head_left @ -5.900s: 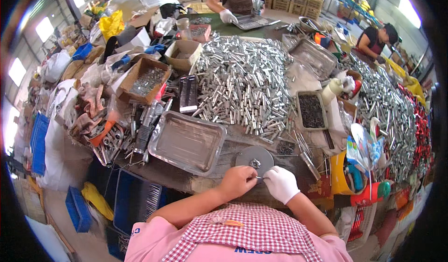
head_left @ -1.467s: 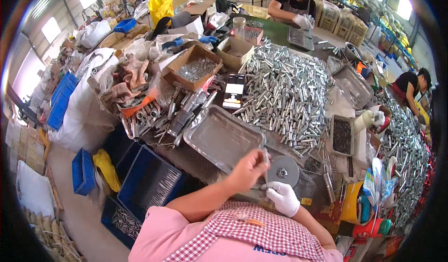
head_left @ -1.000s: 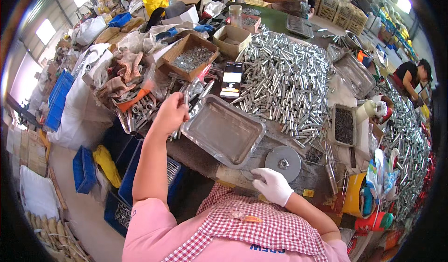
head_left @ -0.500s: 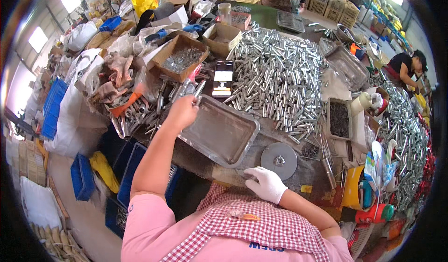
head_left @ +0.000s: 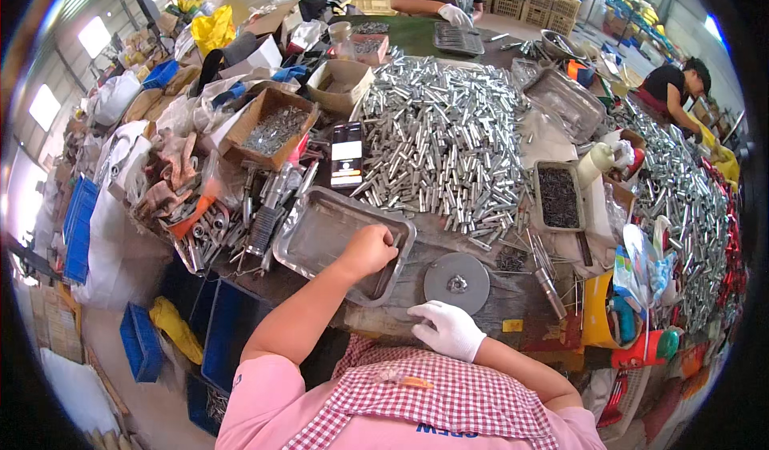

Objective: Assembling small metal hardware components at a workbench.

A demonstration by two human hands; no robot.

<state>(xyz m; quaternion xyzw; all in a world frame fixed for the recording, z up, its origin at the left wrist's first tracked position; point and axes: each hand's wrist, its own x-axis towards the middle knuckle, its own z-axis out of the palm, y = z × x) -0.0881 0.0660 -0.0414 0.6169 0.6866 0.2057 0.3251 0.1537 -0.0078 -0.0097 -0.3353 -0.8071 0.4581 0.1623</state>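
My bare left hand (head_left: 372, 250) is closed over the right part of a shallow metal tray (head_left: 316, 230). Its fingers are curled in, and anything inside them is hidden. My right hand (head_left: 450, 327), in a white glove, rests at the table's near edge with thumb and fingers apart and nothing visible in it. Just beyond it lies a round grey disc (head_left: 436, 280) with a metal hub. A large heap of silvery metal tubes (head_left: 448, 138) spreads behind the tray and disc. A phone (head_left: 347, 155) with a lit screen lies between the heap and a carton.
Left stand a carton of small metal parts (head_left: 276, 130) and a pile of sockets and tools (head_left: 232, 226). Right are a dish of dark pins (head_left: 558, 196), a white bottle (head_left: 594, 164) and a yellow container (head_left: 601, 310). Across the table a gloved co-worker (head_left: 455, 15) handles parts.
My left hand has moved from the tray's far left corner, beside the tools, to over its right part. My right hand stays near the disc. The whole view has shifted slightly.
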